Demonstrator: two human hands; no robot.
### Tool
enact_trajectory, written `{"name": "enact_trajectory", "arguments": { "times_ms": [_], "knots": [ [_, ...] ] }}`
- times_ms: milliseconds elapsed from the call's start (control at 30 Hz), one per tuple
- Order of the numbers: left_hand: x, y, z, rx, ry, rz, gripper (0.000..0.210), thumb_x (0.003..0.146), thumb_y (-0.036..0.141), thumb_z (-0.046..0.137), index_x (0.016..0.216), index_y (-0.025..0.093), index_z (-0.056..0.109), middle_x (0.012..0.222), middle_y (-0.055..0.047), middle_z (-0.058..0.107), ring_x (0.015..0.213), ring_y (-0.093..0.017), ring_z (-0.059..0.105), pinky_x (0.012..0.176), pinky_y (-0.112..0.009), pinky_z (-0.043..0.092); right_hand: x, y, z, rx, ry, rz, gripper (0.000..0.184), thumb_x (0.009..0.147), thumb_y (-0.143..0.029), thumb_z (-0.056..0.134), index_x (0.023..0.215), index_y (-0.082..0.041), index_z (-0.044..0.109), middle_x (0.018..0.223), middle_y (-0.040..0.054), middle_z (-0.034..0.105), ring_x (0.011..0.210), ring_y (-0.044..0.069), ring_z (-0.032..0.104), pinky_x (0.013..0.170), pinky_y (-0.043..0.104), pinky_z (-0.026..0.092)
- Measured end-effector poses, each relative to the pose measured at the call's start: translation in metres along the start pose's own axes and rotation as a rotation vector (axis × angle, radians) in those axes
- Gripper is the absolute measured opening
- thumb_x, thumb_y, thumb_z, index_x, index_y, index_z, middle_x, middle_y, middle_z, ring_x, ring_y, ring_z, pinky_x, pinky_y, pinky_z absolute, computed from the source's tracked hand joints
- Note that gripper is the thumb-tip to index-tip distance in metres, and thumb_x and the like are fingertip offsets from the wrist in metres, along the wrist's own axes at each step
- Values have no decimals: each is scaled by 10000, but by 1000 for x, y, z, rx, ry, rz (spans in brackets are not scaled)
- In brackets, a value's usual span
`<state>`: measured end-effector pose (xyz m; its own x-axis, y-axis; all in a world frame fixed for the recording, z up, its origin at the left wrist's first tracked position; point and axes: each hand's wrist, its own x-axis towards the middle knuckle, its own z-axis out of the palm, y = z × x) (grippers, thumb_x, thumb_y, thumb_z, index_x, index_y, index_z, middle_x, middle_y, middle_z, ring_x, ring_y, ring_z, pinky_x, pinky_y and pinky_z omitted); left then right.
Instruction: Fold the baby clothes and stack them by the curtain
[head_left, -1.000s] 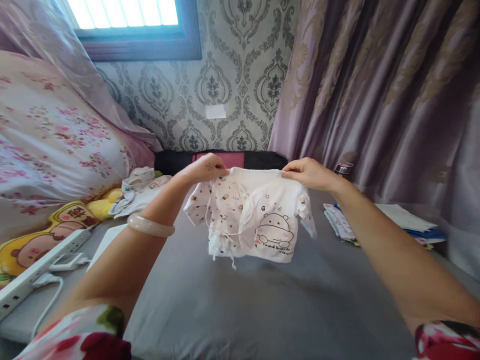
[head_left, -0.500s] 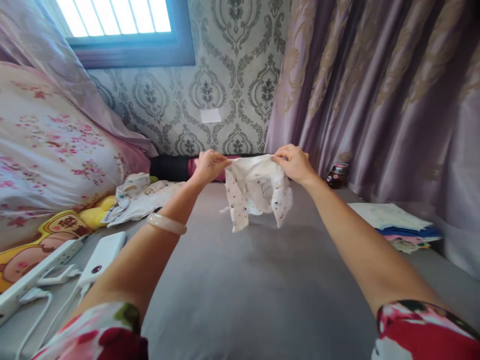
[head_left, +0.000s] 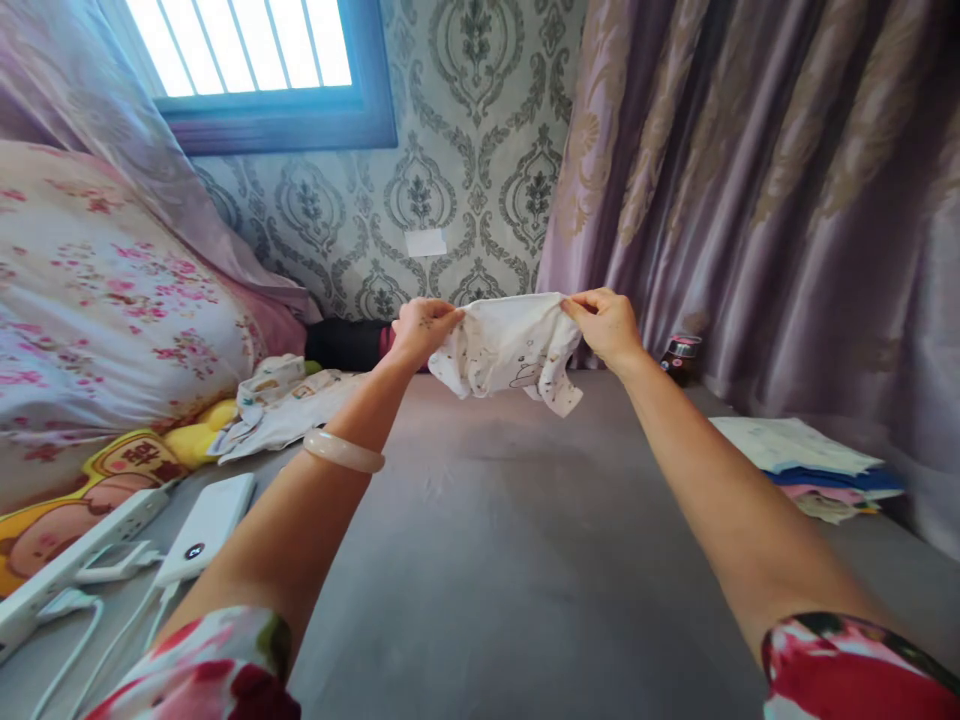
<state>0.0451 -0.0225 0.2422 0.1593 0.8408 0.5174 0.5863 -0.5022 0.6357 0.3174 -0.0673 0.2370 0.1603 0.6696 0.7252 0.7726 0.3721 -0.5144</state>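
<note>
A small white long-sleeved baby top [head_left: 514,340] with tiny prints hangs stretched between my two hands, above the grey bed surface [head_left: 480,560]. My left hand [head_left: 426,328] pinches its upper left edge between thumb and fingers. On the other side, my right hand [head_left: 606,322] pinches the upper right edge in the same way. The sleeves dangle bunched at both sides, and a line drawing shows near the lower middle of the cloth. A pale bangle [head_left: 343,452] sits on my left forearm.
At right lies a stack of folded clothes [head_left: 799,450], with a dark jar [head_left: 681,358] behind it. At left are loose printed clothes [head_left: 289,410], a yellow plush toy [head_left: 142,455], a power strip [head_left: 82,555] and a white power bank [head_left: 210,525] with cables. A patterned wall [head_left: 472,180] stands behind.
The top has swung up and away; its lower part and sleeves now hang shorter and more bunched. My hands have spread slightly farther apart, still gripping its edge. The view has tilted up a little.
</note>
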Motion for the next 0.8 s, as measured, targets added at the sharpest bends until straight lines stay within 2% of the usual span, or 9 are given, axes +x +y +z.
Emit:
{"name": "enact_trajectory", "arguments": {
  "times_ms": [167,433,633,800],
  "knots": [
    [3,-6,13,-20,-33,-44,236,705,378,632,751,164,721,617,9,607,685,-154,562,640,-254,426,0,3,4,-101,-131,147,259,760,-395,659,806,-162,761,678,14,690,677,166,610,643,263,435],
    [13,-19,27,-195,-5,-43,237,716,357,592,705,131,662,580,23,527,580,-106,447,551,-226,339,0,11,11,-125,-81,193,249,825,-344,583,857,-158,744,733,29,695,699,170,610,652,271,434],
    [13,-18,34,-213,68,-45,176,773,304,549,740,146,620,639,13,537,629,-119,467,576,-223,367,-1,9,19,-120,-32,168,246,857,-290,514,898,-154,714,842,56,705,779,184,614,733,291,451],
    [5,-14,33,-216,103,-34,142,822,284,523,784,165,588,649,18,522,632,-119,470,574,-213,378,-4,4,20,-79,4,117,247,865,-284,472,853,-153,681,803,45,678,759,177,590,721,290,445]
  ]
}}
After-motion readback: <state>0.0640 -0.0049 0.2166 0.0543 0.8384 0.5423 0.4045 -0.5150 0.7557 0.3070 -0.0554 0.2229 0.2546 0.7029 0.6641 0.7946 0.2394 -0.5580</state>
